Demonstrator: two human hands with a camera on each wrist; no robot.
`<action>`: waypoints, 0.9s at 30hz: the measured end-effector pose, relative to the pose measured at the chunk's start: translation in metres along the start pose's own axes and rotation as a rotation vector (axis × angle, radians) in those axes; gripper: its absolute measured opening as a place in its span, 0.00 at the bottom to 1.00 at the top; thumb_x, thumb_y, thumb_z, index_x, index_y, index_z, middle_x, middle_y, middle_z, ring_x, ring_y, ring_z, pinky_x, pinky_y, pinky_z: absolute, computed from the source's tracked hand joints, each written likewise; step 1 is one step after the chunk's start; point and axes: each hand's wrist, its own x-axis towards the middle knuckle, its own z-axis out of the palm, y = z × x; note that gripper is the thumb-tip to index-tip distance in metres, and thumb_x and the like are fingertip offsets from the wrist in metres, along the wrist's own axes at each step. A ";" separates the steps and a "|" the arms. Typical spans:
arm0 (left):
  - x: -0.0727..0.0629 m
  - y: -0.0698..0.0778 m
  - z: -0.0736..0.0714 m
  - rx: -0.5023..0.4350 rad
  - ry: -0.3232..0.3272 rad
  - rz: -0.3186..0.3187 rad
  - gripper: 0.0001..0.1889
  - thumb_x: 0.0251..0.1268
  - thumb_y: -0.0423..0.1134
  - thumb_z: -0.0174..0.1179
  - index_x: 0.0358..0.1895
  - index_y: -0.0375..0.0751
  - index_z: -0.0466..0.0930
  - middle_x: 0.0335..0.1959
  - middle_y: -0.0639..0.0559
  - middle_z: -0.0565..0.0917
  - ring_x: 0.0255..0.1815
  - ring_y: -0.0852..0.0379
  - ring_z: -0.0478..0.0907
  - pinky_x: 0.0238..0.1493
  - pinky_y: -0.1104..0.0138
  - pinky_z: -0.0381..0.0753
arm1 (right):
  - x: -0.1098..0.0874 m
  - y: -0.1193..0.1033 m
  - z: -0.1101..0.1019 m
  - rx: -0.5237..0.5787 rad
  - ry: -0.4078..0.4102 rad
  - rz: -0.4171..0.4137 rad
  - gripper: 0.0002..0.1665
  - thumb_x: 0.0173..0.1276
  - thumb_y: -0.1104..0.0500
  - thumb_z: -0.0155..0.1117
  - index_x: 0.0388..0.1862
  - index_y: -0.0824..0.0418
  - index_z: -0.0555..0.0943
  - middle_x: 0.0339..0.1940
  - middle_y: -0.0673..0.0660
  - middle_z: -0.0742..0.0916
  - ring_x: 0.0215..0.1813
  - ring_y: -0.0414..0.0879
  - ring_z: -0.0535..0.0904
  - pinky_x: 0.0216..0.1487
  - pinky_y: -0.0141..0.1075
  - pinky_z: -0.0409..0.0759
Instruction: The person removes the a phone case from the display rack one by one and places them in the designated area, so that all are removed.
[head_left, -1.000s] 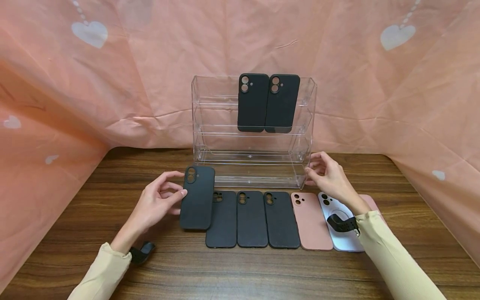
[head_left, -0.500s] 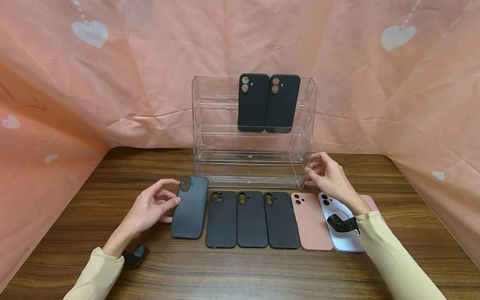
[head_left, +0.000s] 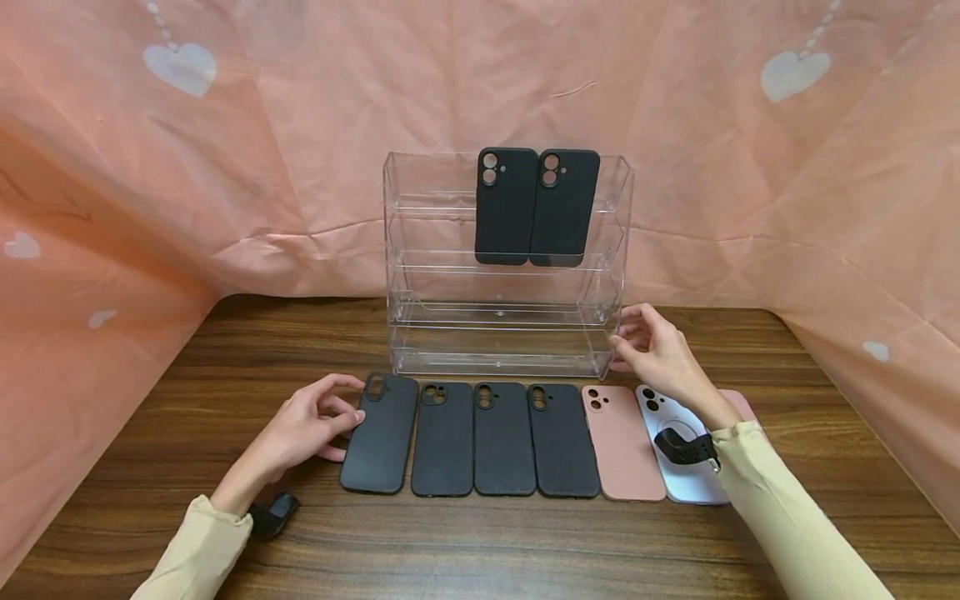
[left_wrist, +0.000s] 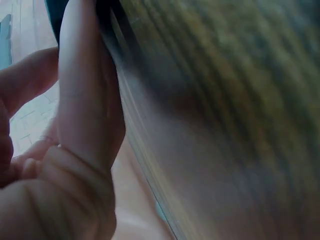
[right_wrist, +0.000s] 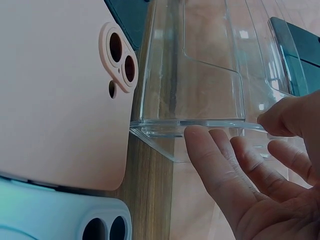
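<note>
At the left end of a row of phone cases, my left hand (head_left: 311, 427) pinches a black phone case (head_left: 386, 446) by its left edge, the thumb on its face. That case lies almost flat on the table, just left of another black case (head_left: 442, 450). In the left wrist view only a dark strip of the held case shows, past the fingers (left_wrist: 82, 95). My right hand (head_left: 663, 354) touches the right side of a clear acrylic tiered rack (head_left: 498, 364) with relaxed fingers. Two black cases (head_left: 504, 221) stand side by side in the rack's upper tier.
Rightward along the row lie two more black cases (head_left: 504, 450), a pink case (head_left: 626, 450), a white case (head_left: 693, 483) with a ring, and a pink one (head_left: 738, 404) partly under the right forearm. Pink cloth (head_left: 322, 100) hangs behind and beside the wooden table (head_left: 480, 550).
My left hand has carried the black phone case left and down, from overlapping its neighbour to the row's left end. The right hand stays at the rack.
</note>
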 end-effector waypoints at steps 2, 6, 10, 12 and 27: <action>0.001 0.000 0.001 0.004 -0.005 -0.011 0.24 0.72 0.36 0.61 0.69 0.43 0.70 0.46 0.41 0.87 0.42 0.53 0.85 0.32 0.58 0.90 | 0.000 -0.001 0.000 -0.005 0.000 0.001 0.23 0.71 0.68 0.64 0.62 0.72 0.71 0.45 0.71 0.84 0.37 0.47 0.87 0.30 0.30 0.86; 0.002 0.002 0.001 0.019 -0.028 -0.025 0.24 0.72 0.35 0.61 0.69 0.42 0.69 0.46 0.41 0.87 0.42 0.53 0.84 0.31 0.57 0.90 | 0.000 -0.002 0.000 -0.009 -0.002 0.004 0.23 0.71 0.68 0.64 0.62 0.72 0.71 0.45 0.71 0.85 0.37 0.49 0.87 0.30 0.29 0.85; 0.004 0.005 0.000 0.091 -0.039 -0.007 0.24 0.71 0.36 0.63 0.68 0.42 0.70 0.43 0.43 0.88 0.37 0.53 0.84 0.29 0.58 0.89 | 0.000 -0.003 0.000 -0.002 -0.004 0.006 0.23 0.71 0.68 0.64 0.62 0.72 0.71 0.45 0.72 0.84 0.37 0.49 0.87 0.31 0.29 0.86; 0.005 0.006 -0.001 0.140 -0.040 0.014 0.25 0.70 0.37 0.64 0.67 0.41 0.71 0.42 0.44 0.89 0.36 0.54 0.85 0.28 0.59 0.89 | 0.000 -0.004 -0.001 -0.005 0.001 0.007 0.22 0.71 0.68 0.64 0.61 0.72 0.71 0.45 0.71 0.85 0.37 0.49 0.87 0.31 0.29 0.86; 0.012 0.007 -0.006 0.352 -0.079 0.131 0.22 0.62 0.39 0.72 0.59 0.42 0.79 0.35 0.50 0.82 0.24 0.57 0.79 0.25 0.66 0.81 | -0.001 -0.006 -0.001 -0.006 -0.001 0.022 0.22 0.71 0.68 0.64 0.61 0.71 0.71 0.45 0.70 0.85 0.36 0.46 0.86 0.30 0.28 0.86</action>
